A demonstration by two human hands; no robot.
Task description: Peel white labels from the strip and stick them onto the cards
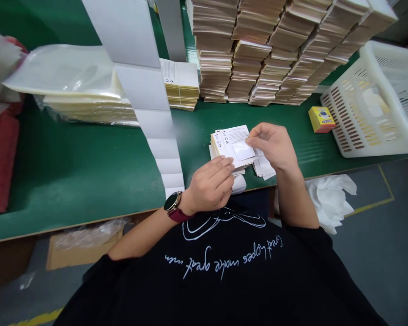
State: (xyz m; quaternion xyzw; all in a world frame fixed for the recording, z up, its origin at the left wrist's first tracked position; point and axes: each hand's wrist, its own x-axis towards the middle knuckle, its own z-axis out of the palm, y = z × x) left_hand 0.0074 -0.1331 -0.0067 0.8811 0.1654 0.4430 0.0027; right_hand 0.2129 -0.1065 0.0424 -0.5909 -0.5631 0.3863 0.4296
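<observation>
A small stack of white printed cards (229, 140) lies near the front edge of the green table (88, 172). A white label (244, 150) rests on the top card. My right hand (274, 145) pinches the label's right edge with thumb and fingers closed. My left hand (212, 183), with a watch on the wrist, has its fingers curled against the stack's near side, over a bit of white backing paper (240, 183). More loose white labels (264, 167) lie under my right hand.
A long strip of white label backing (149, 95) hangs down across the table. Tall stacks of tan cards (275, 50) stand at the back, plastic-wrapped sheets (71, 86) at left, a white basket (377, 99) and a small yellow box (321, 119) at right.
</observation>
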